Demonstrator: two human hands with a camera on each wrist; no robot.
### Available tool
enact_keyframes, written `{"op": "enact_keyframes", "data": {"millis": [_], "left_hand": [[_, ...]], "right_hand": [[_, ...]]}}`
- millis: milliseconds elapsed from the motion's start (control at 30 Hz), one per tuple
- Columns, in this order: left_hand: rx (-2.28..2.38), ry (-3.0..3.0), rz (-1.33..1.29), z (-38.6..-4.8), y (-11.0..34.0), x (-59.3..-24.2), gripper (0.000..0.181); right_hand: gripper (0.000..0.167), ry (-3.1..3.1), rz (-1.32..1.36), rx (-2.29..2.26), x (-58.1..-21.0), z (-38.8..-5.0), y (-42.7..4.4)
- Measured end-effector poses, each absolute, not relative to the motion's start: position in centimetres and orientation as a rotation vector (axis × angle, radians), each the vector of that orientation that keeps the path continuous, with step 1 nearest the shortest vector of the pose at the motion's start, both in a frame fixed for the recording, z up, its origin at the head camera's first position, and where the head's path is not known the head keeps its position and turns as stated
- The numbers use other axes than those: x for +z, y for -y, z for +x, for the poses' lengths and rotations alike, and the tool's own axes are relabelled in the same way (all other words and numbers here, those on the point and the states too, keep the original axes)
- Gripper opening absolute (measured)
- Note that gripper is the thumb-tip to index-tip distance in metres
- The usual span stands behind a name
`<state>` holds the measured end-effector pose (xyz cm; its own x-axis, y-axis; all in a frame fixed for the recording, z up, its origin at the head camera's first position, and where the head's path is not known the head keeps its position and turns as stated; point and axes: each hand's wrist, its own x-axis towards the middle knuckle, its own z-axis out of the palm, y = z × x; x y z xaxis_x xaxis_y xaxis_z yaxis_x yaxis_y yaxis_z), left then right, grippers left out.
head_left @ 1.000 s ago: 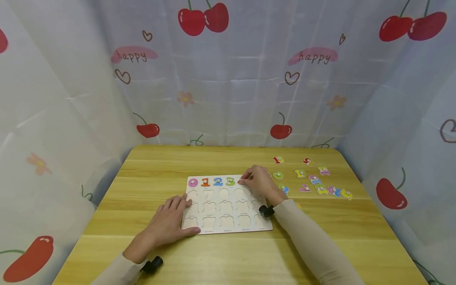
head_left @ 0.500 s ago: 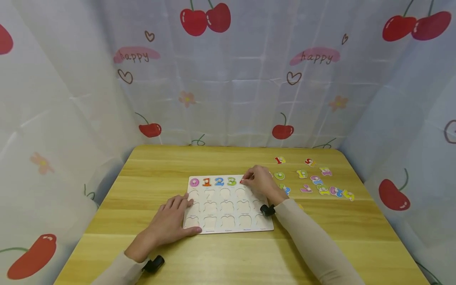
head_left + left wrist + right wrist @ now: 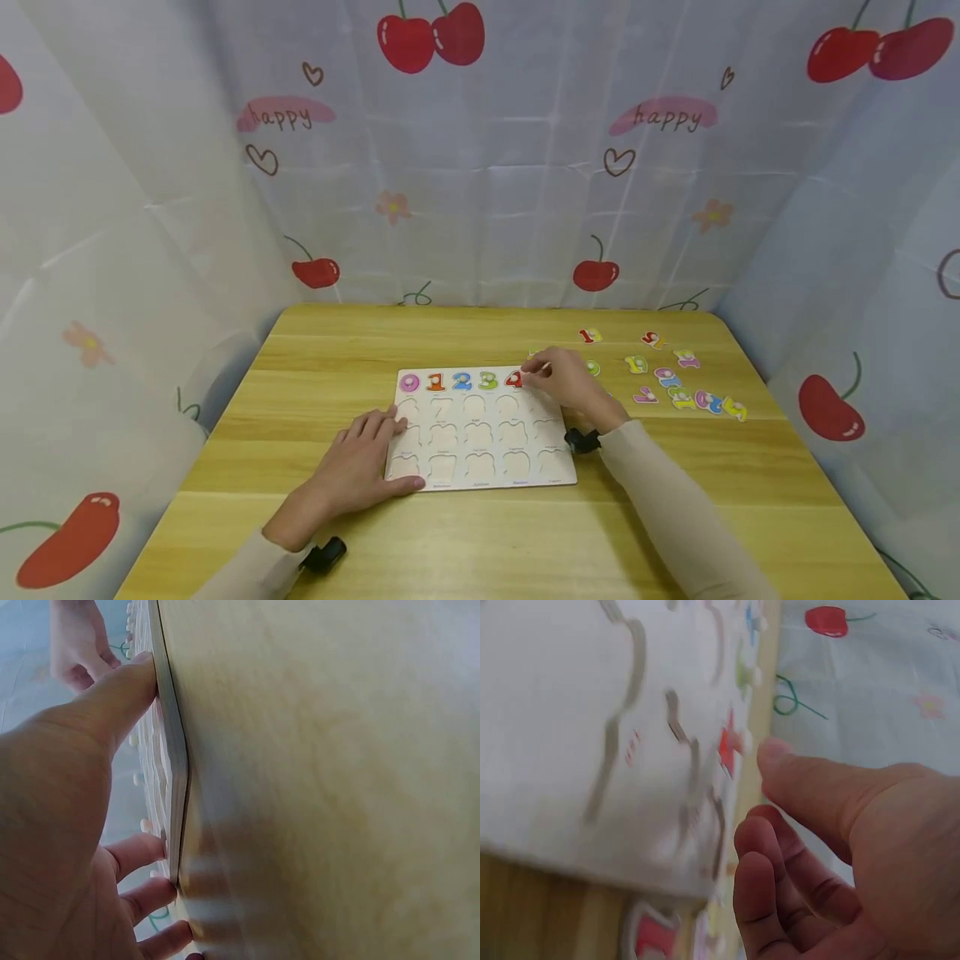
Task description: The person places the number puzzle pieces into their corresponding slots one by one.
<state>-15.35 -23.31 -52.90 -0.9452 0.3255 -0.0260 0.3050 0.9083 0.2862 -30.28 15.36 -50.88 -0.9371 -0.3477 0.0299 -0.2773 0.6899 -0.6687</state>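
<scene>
Curtain (image 3: 480, 225), cherry-printed, by which the back and both sides of the wooden table (image 3: 337, 350) are enclosed. Near the table's middle, the puzzle board (image 3: 491, 450) is laid; if the hold at its corner were lifted, it could probably be slid by a push. The left hand (image 3: 358, 467) is spread at that near-left corner, thumb on the near edge, fingers at the left edge, nothing being grasped. The right hand (image 3: 562, 382) is poised at the far-right corner, thumb and fingers parted and nothing clasped; by it that corner and some pieces beyond are screened from the head view. Loose number pieces (image 3: 682, 398) are scattered to the right, several touching or overlapping, so that a neighbour could be dragged along when one is lifted. The red 4 (image 3: 513, 380) is placed in the top row, beside the right fingertips and following the 0 (image 3: 409, 382), 1 (image 3: 436, 382), 2 (image 3: 462, 381) and 3 (image 3: 488, 381). Whether it is seated flush cannot be told, the right wrist view being blurred; if proud, it could be tipped by a brushing finger. Its pale knob (image 3: 744, 741) is seen near the thumb, apparently apart.
</scene>
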Motion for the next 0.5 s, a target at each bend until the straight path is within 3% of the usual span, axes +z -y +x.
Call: {"op": "enact_keyframes", "data": {"millis": [500], "left_hand": [[0.446,-2.999,0.496,-15.3,23.3,-52.8,0.108]], "right_hand": [[0.022,-2.878,-0.582,-1.046,-48.4,-27.3,-25.5]]}}
